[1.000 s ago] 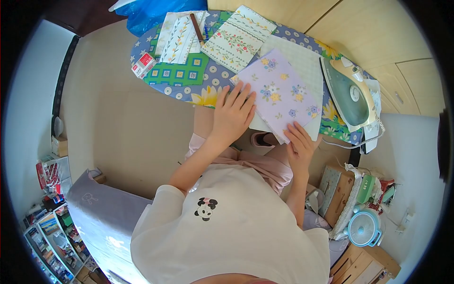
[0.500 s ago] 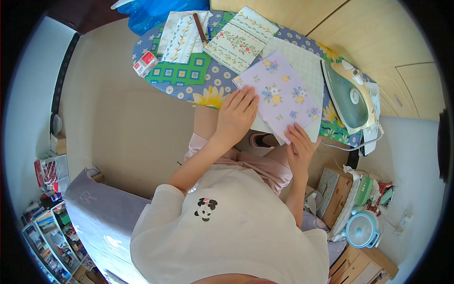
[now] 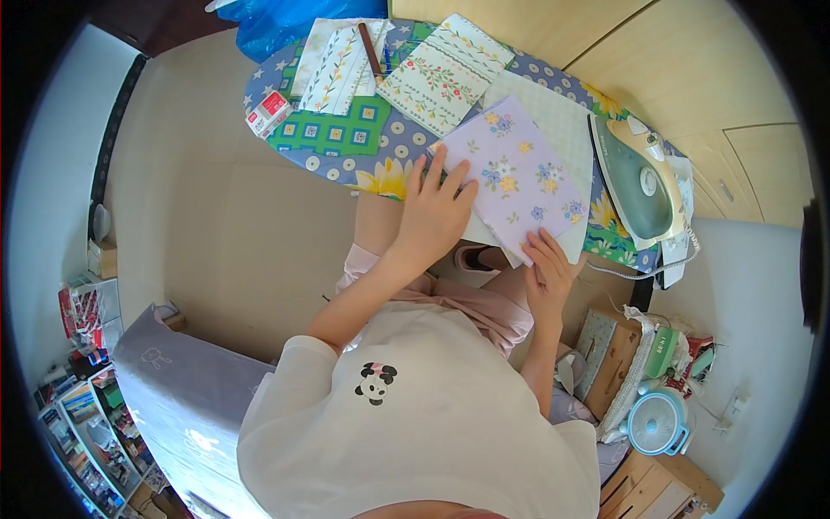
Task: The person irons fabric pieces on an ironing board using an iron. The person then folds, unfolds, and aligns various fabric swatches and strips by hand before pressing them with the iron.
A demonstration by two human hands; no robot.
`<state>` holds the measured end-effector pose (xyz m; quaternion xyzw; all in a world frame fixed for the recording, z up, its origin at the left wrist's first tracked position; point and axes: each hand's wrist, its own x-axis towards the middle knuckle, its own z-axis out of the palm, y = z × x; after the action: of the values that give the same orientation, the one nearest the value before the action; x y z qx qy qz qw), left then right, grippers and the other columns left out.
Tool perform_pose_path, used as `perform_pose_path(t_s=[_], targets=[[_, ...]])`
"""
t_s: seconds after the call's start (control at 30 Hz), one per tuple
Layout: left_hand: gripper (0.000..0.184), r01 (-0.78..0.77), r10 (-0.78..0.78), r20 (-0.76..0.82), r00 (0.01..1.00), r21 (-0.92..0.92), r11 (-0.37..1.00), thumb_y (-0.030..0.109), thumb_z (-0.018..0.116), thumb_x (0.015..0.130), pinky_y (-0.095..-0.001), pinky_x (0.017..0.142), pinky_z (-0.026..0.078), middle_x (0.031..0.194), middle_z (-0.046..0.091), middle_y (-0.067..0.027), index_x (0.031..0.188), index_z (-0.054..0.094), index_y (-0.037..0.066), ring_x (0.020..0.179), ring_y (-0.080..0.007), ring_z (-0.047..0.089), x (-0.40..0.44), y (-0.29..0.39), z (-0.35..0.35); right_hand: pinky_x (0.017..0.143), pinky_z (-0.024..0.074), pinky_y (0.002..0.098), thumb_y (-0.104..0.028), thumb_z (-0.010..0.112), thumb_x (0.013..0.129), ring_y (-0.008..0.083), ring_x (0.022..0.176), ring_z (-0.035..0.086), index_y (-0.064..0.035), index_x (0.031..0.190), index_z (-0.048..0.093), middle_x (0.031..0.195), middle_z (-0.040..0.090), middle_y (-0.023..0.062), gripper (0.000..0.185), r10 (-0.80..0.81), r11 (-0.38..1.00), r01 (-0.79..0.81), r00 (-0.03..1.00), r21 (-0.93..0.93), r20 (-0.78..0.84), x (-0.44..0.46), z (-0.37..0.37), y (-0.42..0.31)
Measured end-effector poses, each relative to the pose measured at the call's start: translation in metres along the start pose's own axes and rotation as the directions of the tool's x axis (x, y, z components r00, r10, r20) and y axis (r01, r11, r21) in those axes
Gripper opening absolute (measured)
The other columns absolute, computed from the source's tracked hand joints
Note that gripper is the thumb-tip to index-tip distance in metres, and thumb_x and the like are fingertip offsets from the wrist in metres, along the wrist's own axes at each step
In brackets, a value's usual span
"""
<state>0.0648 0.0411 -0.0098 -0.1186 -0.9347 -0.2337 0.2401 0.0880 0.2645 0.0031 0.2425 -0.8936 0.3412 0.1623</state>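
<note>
Across the upper half of the frame we see the patterned ironing board (image 3: pixel 322 163). Right of upper centre, our lilac floral cloth (image 3: pixel 510 177) lies partly over a pale sheet (image 3: pixel 560 117). We have the iron (image 3: pixel 635 180) at upper right and a white flowered cloth (image 3: pixel 445 76) at top centre. Our left hand (image 3: pixel 435 216) rests, fingers spread, on the lilac cloth's left edge; our right hand (image 3: pixel 546 275), apart from it, touches the lower corner, and we cannot tell whether it pinches. A red-and-white box (image 3: pixel 270 114) sits upper left.
</note>
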Motion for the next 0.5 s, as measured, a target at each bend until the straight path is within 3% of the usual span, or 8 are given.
perform_pose_path(t_s=[0.5], targets=[[0.03, 0.04, -0.043, 0.058, 0.997, 0.043, 0.998, 0.011, 0.058, 0.076, -0.0585, 0.104, 0.02, 0.13, 0.048, -0.0093, 0.106, 0.06, 0.01, 0.13, -0.0321, 0.035, -0.0012, 0.0045, -0.0072, 0.09, 0.0465, 0.037, 0.009, 0.062, 0.064, 0.0289, 0.11, 0.058, -0.0042, 0.092, 0.069, 0.105, 0.066, 0.0094, 0.032, 0.005, 1.0, -0.005, 1.0, -0.021, -0.002, -0.0018, -0.0017, -0.0027]])
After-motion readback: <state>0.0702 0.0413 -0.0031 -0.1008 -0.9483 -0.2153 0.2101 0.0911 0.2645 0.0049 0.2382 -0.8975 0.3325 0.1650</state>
